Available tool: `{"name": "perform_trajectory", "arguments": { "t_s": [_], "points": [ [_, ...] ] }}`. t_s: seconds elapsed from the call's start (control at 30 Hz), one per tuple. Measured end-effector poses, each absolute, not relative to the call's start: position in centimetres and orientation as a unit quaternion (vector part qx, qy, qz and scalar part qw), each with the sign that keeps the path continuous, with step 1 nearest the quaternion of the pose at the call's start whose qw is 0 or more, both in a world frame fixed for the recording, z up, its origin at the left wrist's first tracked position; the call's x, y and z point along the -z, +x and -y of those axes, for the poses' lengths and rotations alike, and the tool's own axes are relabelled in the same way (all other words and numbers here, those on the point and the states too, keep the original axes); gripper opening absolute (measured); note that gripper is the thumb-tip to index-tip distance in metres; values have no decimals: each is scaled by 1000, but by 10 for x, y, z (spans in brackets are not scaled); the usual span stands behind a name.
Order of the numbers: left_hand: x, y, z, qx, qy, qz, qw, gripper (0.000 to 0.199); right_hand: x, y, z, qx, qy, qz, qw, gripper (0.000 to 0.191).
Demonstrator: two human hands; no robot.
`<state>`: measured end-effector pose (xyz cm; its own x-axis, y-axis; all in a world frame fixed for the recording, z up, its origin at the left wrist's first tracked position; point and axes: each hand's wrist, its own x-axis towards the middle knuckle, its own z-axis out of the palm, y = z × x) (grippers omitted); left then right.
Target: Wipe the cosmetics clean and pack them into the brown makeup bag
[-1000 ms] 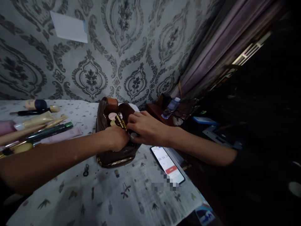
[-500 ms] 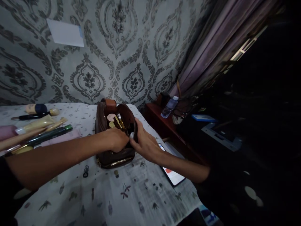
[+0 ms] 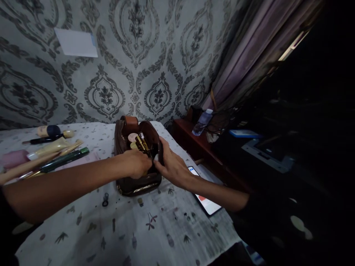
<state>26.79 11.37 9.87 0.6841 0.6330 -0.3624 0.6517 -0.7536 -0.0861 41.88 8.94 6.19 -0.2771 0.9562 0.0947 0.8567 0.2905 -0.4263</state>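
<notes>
An unzipped dark brown bag [image 3: 144,181] stands on the patterned cloth, its lid tilted up. Inside it show gold tubes [image 3: 142,144] and round pale items [image 3: 133,137]. My left hand [image 3: 138,164] reaches into the bag's front part with fingers curled down; the fingertips and anything between them are hidden. My right hand [image 3: 173,164] grips the right rim of the bag, thumb inside near a small white thing and fingers behind the wall.
Brushes, tubes and a green stick [image 3: 65,159] lie on the left. A phone [image 3: 209,205] with a lit screen lies under my right forearm. A bottle [image 3: 202,122] rests on the red-brown furniture [image 3: 184,135]. Patterned wall behind, dark area at right.
The view has shifted slightly, so the bag and cosmetics appear a little farther right. Both hands keep nearly the same places at the bag.
</notes>
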Motion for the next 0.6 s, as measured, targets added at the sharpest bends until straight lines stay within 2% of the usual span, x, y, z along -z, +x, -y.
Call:
{"name": "perform_trajectory", "arguments": {
  "t_s": [0.1, 0.27, 0.43, 0.6],
  "points": [
    [-102, 272, -111, 241, 902, -357, 20, 32, -61, 420, -91, -152, -579, 782, 170, 81],
    [-104, 274, -110, 239, 897, -371, 28, 34, -63, 420, -87, -171, -588, 771, 175, 91],
    [-104, 276, -110, 241, 900, -363, 16, 24, -68, 415, -83, -229, -605, 747, 151, 110],
    [-99, 275, -111, 223, 910, -348, 20, 20, -62, 413, -86, -254, -591, 741, 192, 110]
  ]
}}
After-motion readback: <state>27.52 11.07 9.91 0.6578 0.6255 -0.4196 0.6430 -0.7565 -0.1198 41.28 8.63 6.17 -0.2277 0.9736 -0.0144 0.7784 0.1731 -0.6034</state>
